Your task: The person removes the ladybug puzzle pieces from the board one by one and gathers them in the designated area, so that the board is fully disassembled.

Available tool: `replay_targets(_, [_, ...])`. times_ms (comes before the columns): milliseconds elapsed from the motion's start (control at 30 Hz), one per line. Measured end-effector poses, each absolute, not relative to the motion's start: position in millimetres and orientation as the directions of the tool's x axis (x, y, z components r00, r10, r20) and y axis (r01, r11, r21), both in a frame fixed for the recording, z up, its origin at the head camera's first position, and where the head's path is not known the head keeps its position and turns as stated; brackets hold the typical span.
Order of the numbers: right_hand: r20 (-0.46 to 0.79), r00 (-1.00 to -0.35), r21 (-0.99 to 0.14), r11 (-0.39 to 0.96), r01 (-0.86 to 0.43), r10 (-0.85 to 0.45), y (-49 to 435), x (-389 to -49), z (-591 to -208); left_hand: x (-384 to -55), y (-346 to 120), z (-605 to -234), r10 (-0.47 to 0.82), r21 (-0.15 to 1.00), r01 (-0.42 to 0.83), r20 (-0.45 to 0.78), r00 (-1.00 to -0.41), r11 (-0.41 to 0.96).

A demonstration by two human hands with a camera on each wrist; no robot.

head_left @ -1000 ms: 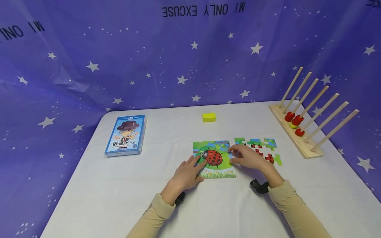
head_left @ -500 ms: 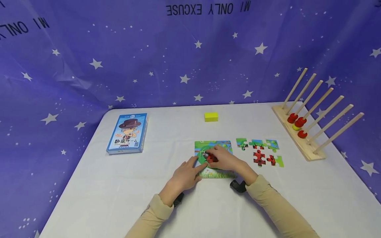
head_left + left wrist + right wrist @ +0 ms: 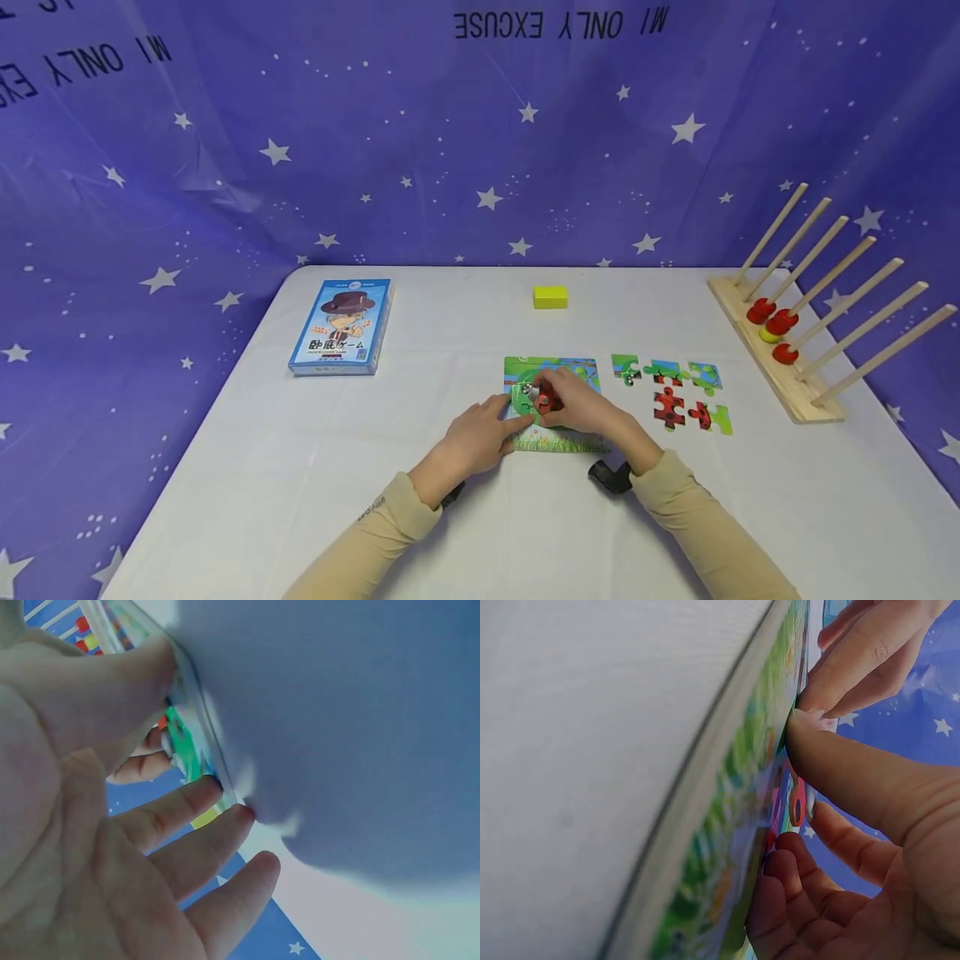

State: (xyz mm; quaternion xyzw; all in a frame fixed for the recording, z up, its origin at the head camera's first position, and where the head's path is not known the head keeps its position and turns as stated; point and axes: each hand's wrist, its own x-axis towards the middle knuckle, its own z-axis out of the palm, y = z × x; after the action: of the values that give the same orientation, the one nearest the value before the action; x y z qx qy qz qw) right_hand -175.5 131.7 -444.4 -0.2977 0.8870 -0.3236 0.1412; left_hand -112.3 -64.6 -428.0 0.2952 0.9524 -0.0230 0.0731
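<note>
A jigsaw puzzle board (image 3: pixel 558 444) with a ladybug picture and a grassy lower edge lies on the white table. My left hand (image 3: pixel 472 437) rests at its left edge, fingers mostly straight, and the left wrist view shows fingertips (image 3: pixel 241 814) right at the rim. Over the middle of the board, my right hand (image 3: pixel 585 407) pinches a red jigsaw piece (image 3: pixel 547 403) between thumb and fingers. In the right wrist view this piece (image 3: pixel 799 802) shows beside the fingers, and the palm side hides much of the picture.
Several loose jigsaw pieces (image 3: pixel 669 408) lie just right of the board. A yellow block (image 3: pixel 551 297) sits behind it. At back left is a blue card game box (image 3: pixel 341 329). A wooden rack (image 3: pixel 776 354) with upright pegs and red and yellow beads stands at right.
My right hand has moved left from the board's right edge onto the ladybug and taken hold of a piece there. My left hand has stayed at the left edge. The head view has shifted slightly.
</note>
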Motion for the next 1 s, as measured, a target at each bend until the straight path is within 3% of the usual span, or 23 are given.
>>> replay_targets(300, [-0.043,-0.750,-0.728,0.535,-0.429,-0.660,130,-177,-444,-109,-66,-429,0.548,0.036,0.550,-0.164,-0.820,0.834])
replay_targets(1000, [-0.010,-0.793,-0.753,0.526,-0.395,-0.609,144,-176,-448,-107,-68,-436,0.566,0.052,0.564,-0.106,-0.817,0.824])
